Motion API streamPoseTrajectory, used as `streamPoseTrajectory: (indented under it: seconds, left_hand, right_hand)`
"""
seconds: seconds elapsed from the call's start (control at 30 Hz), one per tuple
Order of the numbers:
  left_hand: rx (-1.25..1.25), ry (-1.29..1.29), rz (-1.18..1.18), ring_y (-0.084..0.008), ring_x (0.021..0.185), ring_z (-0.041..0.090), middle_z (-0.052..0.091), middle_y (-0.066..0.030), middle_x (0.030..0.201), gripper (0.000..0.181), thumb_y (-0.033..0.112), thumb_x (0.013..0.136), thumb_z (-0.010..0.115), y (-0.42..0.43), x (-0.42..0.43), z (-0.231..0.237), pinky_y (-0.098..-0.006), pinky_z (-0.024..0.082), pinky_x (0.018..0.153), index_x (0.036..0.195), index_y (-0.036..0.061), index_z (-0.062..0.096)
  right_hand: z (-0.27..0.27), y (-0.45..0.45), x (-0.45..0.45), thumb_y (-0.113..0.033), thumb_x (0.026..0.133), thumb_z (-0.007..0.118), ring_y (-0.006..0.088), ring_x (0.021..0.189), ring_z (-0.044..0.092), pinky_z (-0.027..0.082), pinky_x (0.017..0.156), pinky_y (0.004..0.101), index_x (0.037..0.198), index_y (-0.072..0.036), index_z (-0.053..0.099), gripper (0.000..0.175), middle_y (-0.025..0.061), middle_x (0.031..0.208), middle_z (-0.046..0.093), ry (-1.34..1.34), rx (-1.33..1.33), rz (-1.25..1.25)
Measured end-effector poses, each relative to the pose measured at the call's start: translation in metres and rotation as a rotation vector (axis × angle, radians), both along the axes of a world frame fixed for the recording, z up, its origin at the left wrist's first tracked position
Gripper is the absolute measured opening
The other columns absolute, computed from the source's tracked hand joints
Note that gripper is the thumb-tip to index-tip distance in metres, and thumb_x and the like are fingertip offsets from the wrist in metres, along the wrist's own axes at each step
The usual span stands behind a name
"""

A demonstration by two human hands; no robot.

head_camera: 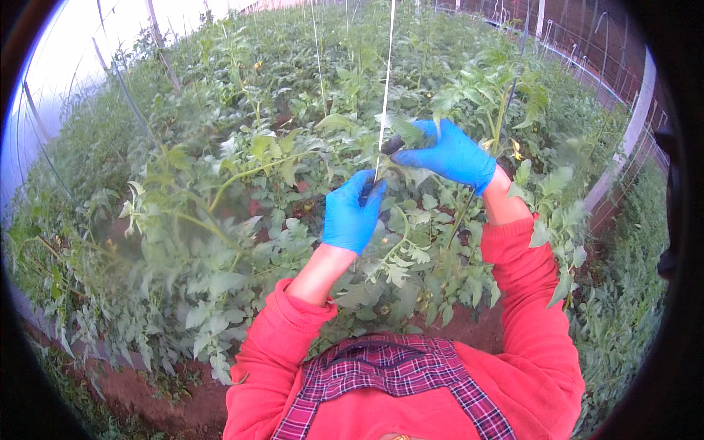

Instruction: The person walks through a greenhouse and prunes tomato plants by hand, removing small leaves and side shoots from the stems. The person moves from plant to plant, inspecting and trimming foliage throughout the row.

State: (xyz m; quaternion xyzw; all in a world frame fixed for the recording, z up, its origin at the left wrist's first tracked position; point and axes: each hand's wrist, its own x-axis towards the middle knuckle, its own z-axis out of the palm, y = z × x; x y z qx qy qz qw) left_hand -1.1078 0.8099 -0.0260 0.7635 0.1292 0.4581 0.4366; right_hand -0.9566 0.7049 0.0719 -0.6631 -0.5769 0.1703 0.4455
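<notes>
A taut white string (386,77) hangs from above among tomato plants (275,165). My left hand (352,212), in a blue glove, pinches the string's lower part between thumb and fingertips. Just above and to the right is my right hand (454,154), also blue-gloved, its thumb and fingers curled around a small dark thing (392,144) beside the string; what it is I cannot tell. A green leaf (408,132) lies against the right fingers. Yellow tomato flowers (516,149) hang near the right wrist.
Dense foliage surrounds both hands. A green stem (247,173) arches at the left, and a leafy shoot (499,121) rises at the right along a dark string. A pale post (627,143) leans at the far right. Bare reddish soil (159,399) shows at the lower left.
</notes>
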Motion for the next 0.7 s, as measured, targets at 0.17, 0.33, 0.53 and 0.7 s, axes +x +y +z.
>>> streamPoseTrajectory:
  seconds: [0.17,0.33,0.53,0.7]
  left_hand:
    - [-0.020,-0.025,-0.056,-0.0096,0.072,0.060,0.067,-0.0125,0.082,0.024,0.018,0.085,0.068,0.001,0.001,-0.004,-0.0277,0.049,0.067,0.100,-0.0009,0.064]
    - [-0.002,-0.002,-0.057,-0.0095,0.073,0.060,0.068,-0.0125,0.083,0.023,0.015,0.085,0.067,-0.002,-0.001,0.002,-0.0271,0.049,0.068,0.101,-0.0013,0.064]
    - [0.040,-0.039,-0.055,-0.0103,0.073,0.063,0.068,-0.0171,0.085,0.021,0.009,0.085,0.065,0.001,0.002,-0.005,-0.0285,0.051,0.066,0.103,-0.0012,0.064]
    - [-0.042,-0.003,-0.087,-0.0124,0.075,0.064,0.069,-0.0139,0.086,0.023,0.016,0.086,0.066,-0.001,-0.005,0.001,-0.0285,0.050,0.068,0.100,-0.0013,0.065]
  right_hand:
    - [0.009,-0.003,-0.008,-0.020,0.077,0.072,0.0190,0.078,0.061,0.049,0.072,0.0323,0.103,-0.003,0.064,0.032,0.0111,0.089,0.064,-0.457,0.006,-0.033]
    - [0.003,-0.002,0.000,-0.016,0.073,0.071,0.0319,0.083,0.060,0.049,0.074,0.0355,0.101,-0.005,0.064,0.031,0.0137,0.093,0.060,-0.750,0.119,-0.032]
    - [0.006,-0.005,-0.019,-0.023,0.069,0.072,0.0351,0.092,0.059,0.050,0.077,0.0395,0.105,-0.005,0.063,0.041,0.0134,0.102,0.060,-1.031,0.034,-0.136]
    - [0.000,-0.006,-0.022,-0.021,0.070,0.071,0.0335,0.088,0.060,0.050,0.075,0.0379,0.108,-0.007,0.063,0.041,0.0148,0.100,0.059,-1.155,0.169,-0.233]
